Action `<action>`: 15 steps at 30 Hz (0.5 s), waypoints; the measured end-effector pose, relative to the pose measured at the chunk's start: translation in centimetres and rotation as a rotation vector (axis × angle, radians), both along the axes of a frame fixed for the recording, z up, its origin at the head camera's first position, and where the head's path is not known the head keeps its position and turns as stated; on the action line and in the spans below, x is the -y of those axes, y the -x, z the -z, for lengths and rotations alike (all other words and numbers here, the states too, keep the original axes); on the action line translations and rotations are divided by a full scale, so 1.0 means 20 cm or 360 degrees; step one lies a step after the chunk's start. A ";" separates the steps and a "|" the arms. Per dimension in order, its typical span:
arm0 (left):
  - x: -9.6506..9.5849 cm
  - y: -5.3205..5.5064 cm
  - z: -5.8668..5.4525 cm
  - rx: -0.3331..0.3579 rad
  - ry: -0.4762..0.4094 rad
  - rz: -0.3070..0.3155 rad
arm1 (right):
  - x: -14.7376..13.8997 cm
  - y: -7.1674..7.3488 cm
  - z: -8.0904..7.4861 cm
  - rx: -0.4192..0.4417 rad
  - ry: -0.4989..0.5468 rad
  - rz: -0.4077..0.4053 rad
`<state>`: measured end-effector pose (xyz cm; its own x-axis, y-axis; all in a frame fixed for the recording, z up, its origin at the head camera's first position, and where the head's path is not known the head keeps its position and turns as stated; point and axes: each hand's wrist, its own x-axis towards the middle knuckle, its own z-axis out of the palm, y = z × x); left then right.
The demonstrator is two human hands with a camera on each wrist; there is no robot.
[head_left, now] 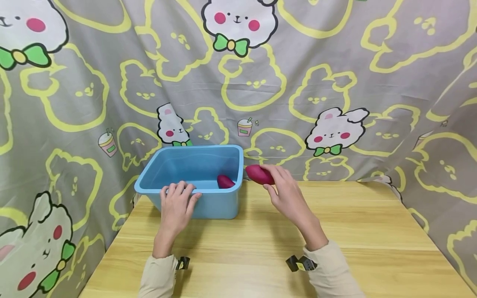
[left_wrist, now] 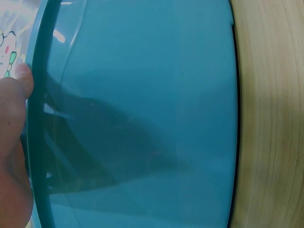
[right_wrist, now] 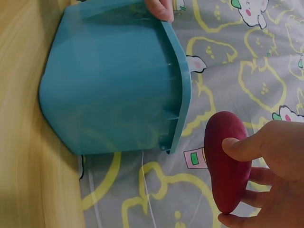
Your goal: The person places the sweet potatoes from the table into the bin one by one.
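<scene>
A blue plastic bin [head_left: 220, 205] stands on the table's left side. My left hand [head_left: 176, 209] grips its near rim, the fingers reaching over the edge; the left wrist view shows the bin's outer wall [left_wrist: 156, 95] close up. One dark red sweet potato [head_left: 225, 181] lies inside the bin at the right, partly hidden by the near rim. Just right of the bin, above the table, my right hand [head_left: 290, 198] holds another sweet potato [head_left: 258, 174]. In the right wrist view the thumb lies across this sweet potato [right_wrist: 227, 166], with fingers behind it.
The wooden table [head_left: 335, 231] extends to the right and toward me. Behind and on both sides hangs a grey curtain [head_left: 268, 120] with cartoon prints, close to the bin's far side. A small black device [head_left: 301, 263] is strapped at the right wrist.
</scene>
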<state>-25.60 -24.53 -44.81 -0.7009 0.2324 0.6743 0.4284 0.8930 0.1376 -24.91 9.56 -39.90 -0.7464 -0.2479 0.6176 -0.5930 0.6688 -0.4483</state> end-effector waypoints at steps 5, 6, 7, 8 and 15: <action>0.00 0.00 0.00 -0.0009 -0.0010 0.0003 | 0.04 0.01 -0.02 -0.0008 0.0004 -0.0012; 0.00 0.00 0.00 -0.0011 -0.0012 0.0003 | 0.05 0.01 -0.03 -0.0011 0.0004 -0.0016; 0.00 0.00 0.00 -0.0010 -0.0011 0.0003 | 0.06 0.02 -0.03 -0.0015 0.0007 -0.0020; 0.00 0.00 0.00 -0.0007 -0.0011 0.0003 | 0.06 0.02 -0.04 -0.0019 0.0012 -0.0026; 0.00 0.00 0.00 0.0010 -0.0009 0.0003 | 0.12 0.03 -0.05 -0.0027 0.0036 -0.0076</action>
<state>-25.62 -24.50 -44.85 -0.7045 0.2301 0.6714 0.4295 0.8913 0.1452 -25.58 7.18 -38.85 -0.7234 -0.2688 0.6360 -0.6318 0.6292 -0.4527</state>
